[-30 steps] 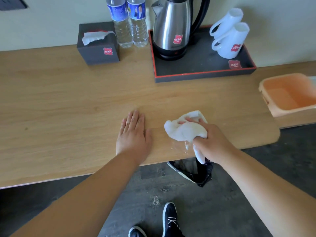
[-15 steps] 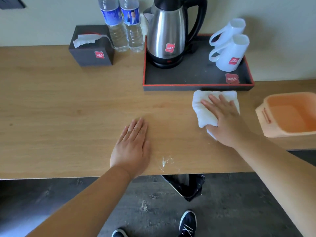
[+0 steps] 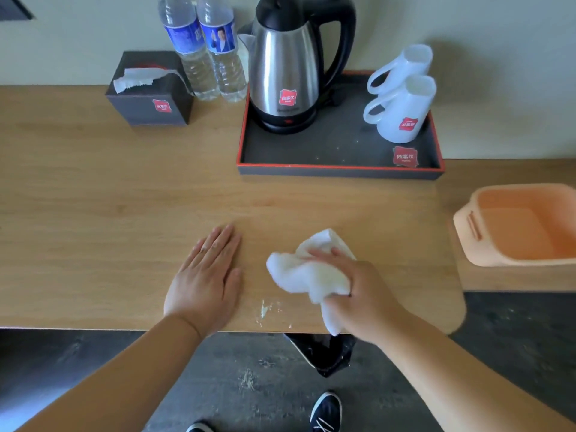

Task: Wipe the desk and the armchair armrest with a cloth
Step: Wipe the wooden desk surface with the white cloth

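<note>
Right hand (image 3: pixel 361 294) gripped a bunched white cloth (image 3: pixel 307 275), fingers curled over the top, thumb underneath; the cloth pressed on the wooden counter (image 3: pixel 93 229), its tail hanging at the front edge. Left hand (image 3: pixel 205 282) lay flat just left of the cloth, fingers together, holding nothing, probably bracing. A pale smear (image 3: pixel 265 310) sat on the counter just nearer than the cloth, between the two hands, close to the edge. Step in hand, by my reading: wiping the front strip.

To do it well:
- flatten the cloth for more contact; bunched, it touched little surface;
- draw it over the smear toward the edge, above the black-lined bin (image 3: pixel 321 353);
- lift the left hand to wipe under it.

Black tray (image 3: pixel 336 173) with steel kettle (image 3: pixel 286 73) stood well behind the cloth, orange basin (image 3: pixel 523 226) to its right. Armchair not in view.
</note>
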{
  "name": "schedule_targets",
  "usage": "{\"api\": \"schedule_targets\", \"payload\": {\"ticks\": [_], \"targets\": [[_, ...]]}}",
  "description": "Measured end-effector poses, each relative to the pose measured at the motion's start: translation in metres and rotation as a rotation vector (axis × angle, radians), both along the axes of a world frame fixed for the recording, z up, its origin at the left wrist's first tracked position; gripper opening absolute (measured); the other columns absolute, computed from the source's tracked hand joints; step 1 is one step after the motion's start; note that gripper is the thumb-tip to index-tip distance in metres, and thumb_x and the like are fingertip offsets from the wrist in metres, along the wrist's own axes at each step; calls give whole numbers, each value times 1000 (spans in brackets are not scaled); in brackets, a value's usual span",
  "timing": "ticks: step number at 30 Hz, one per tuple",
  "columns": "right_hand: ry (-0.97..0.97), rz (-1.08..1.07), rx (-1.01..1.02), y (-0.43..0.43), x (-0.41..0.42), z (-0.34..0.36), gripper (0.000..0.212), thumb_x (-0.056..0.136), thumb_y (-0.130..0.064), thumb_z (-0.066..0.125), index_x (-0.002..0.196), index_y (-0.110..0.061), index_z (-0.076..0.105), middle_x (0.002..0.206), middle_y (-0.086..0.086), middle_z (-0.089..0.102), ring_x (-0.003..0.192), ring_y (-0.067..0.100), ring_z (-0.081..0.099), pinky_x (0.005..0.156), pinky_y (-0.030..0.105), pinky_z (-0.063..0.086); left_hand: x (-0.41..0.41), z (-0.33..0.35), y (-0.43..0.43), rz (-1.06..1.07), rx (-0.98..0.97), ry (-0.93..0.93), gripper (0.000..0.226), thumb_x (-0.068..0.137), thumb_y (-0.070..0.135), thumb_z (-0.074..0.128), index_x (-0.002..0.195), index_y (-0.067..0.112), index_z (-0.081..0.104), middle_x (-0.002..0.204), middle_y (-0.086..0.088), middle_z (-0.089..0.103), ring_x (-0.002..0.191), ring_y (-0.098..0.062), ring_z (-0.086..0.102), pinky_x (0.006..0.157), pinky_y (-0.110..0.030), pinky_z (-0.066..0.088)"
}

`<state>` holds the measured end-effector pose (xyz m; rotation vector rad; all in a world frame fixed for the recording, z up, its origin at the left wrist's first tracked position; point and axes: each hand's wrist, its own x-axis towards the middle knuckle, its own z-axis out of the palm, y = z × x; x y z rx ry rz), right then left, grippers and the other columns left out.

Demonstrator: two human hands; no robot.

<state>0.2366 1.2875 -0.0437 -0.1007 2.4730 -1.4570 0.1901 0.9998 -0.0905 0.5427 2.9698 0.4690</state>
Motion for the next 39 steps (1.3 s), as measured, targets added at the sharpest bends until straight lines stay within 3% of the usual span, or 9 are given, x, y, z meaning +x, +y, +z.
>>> {"api": "schedule_targets", "payload": {"ticks": [1, 3, 5, 9, 11, 14, 23, 31, 39], "targets": [[-25, -81, -37, 13, -5, 6, 55, 81, -14, 59, 116, -55, 72, 101, -23, 77, 107, -1, 69, 91, 31, 59, 0, 0, 0, 0, -2, 3, 64, 103, 39, 28, 162, 15, 31, 171, 3, 23, 159, -12, 12, 130, -38, 12], [77, -161, 17, 42, -23, 18, 48, 79, -16, 55, 108, -51, 72, 101, -27, 74, 100, 1, 70, 77, 19, 57, 0, 0, 2, -3, -4, 5, 64, 103, 40, 29, 162, 16, 31, 171, 3, 24, 159, -13, 13, 129, -39, 13], [254, -156, 190, 71, -50, 24, 50, 77, -12, 53, 111, -44, 71, 110, -24, 70, 108, 5, 64, 81, 20, 51, 0, 1, 3, 1, -3, -2, 64, 103, 39, 29, 162, 16, 31, 171, 2, 24, 159, -13, 14, 129, -40, 14], [520, 90, 560, 116, -93, 5, 45, 68, 13, 61, 102, -14, 73, 104, -3, 72, 110, 38, 60, 94, 29, 42, 0, 2, 3, 9, -9, -9, 64, 102, 40, 28, 163, 18, 31, 171, 3, 24, 159, -12, 13, 130, -38, 13], [496, 127, 683, 127, -94, -16, 57, 75, 9, 78, 129, -10, 73, 134, 5, 70, 136, 43, 53, 112, 49, 38, -1, 1, 2, 9, -10, -4, 64, 102, 40, 28, 163, 18, 31, 171, 3, 24, 159, -12, 13, 130, -38, 12], [492, 104, 689, 133, -87, -39, 67, 81, 0, 80, 145, -12, 63, 152, 11, 59, 147, 43, 44, 116, 66, 32, -2, -1, 3, 10, -13, 2, 64, 102, 40, 30, 163, 18, 31, 171, 4, 23, 159, -10, 12, 130, -36, 11], [432, -24, 619, 130, -52, -39, 61, 87, 5, 75, 145, -13, 63, 154, 11, 57, 150, 40, 43, 119, 67, 31, -1, 0, 3, 20, -11, 22, 64, 103, 43, 30, 162, 19, 33, 171, 4, 24, 159, -9, 12, 130, -35, 10], [392, -126, 651, 95, 27, -37, 47, 97, -13, 63, 144, -13, 64, 154, 9, 58, 150, 36, 43, 120, 65, 30, 6, 0, 4, 41, 4, 23, 66, 102, 44, 23, 161, 17, 35, 171, 3, 24, 159, -12, 12, 130, -34, 9], [229, -180, 755, 5, 57, -37, 80, 84, -48, 38, 157, -15, 48, 167, 11, 39, 157, 40, 27, 122, 71, 17, 13, 1, -2, 94, 142, -18, 58, 105, 38, 29, 156, 16, 46, 168, 4, 33, 158, -9, 18, 129, -31, 11]]}}
